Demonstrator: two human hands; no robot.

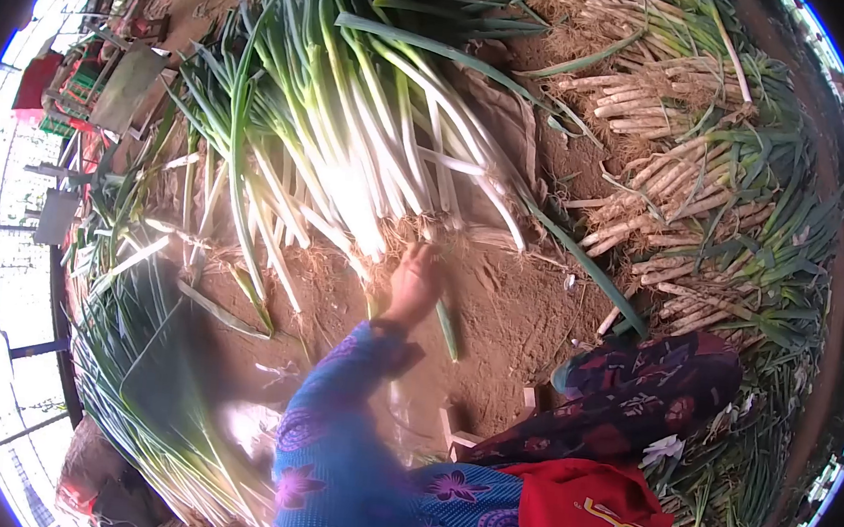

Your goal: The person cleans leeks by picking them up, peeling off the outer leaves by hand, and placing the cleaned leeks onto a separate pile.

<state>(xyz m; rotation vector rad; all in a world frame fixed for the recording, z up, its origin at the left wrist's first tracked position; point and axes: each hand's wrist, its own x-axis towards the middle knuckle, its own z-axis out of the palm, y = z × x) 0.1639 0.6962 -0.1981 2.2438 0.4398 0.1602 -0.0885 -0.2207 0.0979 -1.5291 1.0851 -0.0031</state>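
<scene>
A large heap of green onions point(342, 146) lies on the brown earth, white stalks and stringy roots pointing toward me. At the root ends is my left hand point(414, 285), in a blue flowered sleeve. Its fingers are closed around the root end of a green onion, partly hidden among the other roots. A loose green leaf point(447, 330) lies just beside the wrist. My right hand does not show.
Bundles of dirt-covered onions point(649, 198) with roots lie on the right. More green onions point(124, 338) are piled at lower left. A red cloth point(590, 524) and patterned trouser leg point(622, 391) are close to me, by a small wooden piece point(457, 432).
</scene>
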